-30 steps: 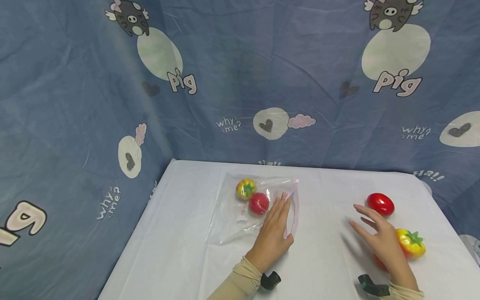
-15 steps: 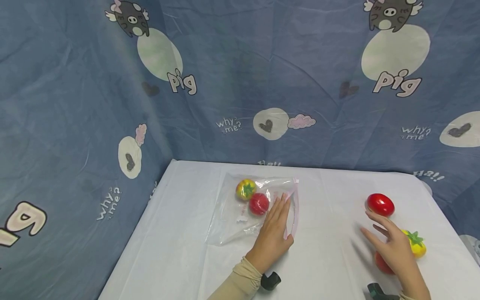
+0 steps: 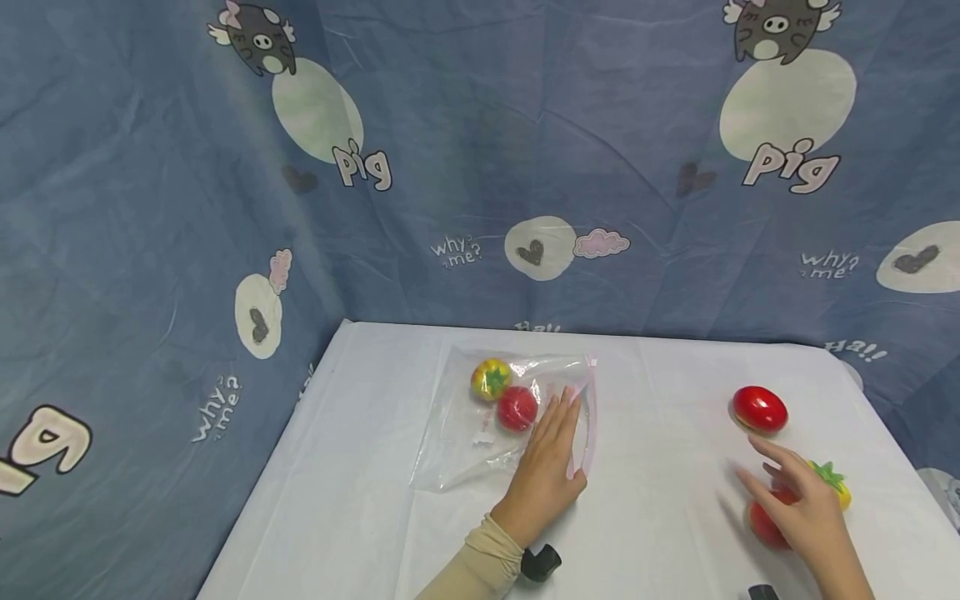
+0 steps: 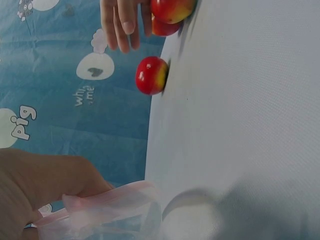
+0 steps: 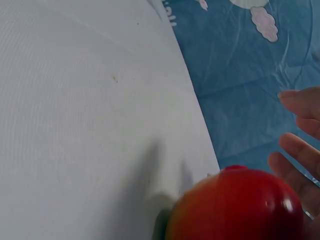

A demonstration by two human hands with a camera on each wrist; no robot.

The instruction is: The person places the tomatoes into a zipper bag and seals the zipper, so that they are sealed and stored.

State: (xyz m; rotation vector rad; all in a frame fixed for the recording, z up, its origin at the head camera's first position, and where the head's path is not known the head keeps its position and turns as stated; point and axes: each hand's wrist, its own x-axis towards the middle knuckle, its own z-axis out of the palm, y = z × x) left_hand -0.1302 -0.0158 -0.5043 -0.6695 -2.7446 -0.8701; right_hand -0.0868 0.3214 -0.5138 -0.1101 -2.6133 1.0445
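My left hand [image 3: 542, 475] lies with straight fingers over the pink-rimmed mouth of a clear zip bag [image 3: 450, 450]. In the left wrist view the bag's pink rim [image 4: 107, 202] stands raised beside the thumb. Inside the bag sit a yellow-red toy fruit with green leaves [image 3: 491, 379] and a red round one [image 3: 517, 408]. At the right, my right hand [image 3: 806, 500] hovers with spread, slightly bent fingers, nothing between them. Beneath and beside it are a red round toy fruit [image 3: 767, 525] and a yellow one with green leaves [image 3: 831, 475], both partly hidden.
A glossy red toy fruit [image 3: 760, 409] lies farther back on the white table [image 3: 652, 500], beyond the right fingertips. Blue printed cloth [image 3: 420, 167] hangs behind the table and along its left side. Black wrist mounts [image 3: 542, 563] show near the front.
My right hand has moved right and toward the front, away from the glossy red fruit and over the nearer ones. The left hand and the bag have stayed put.
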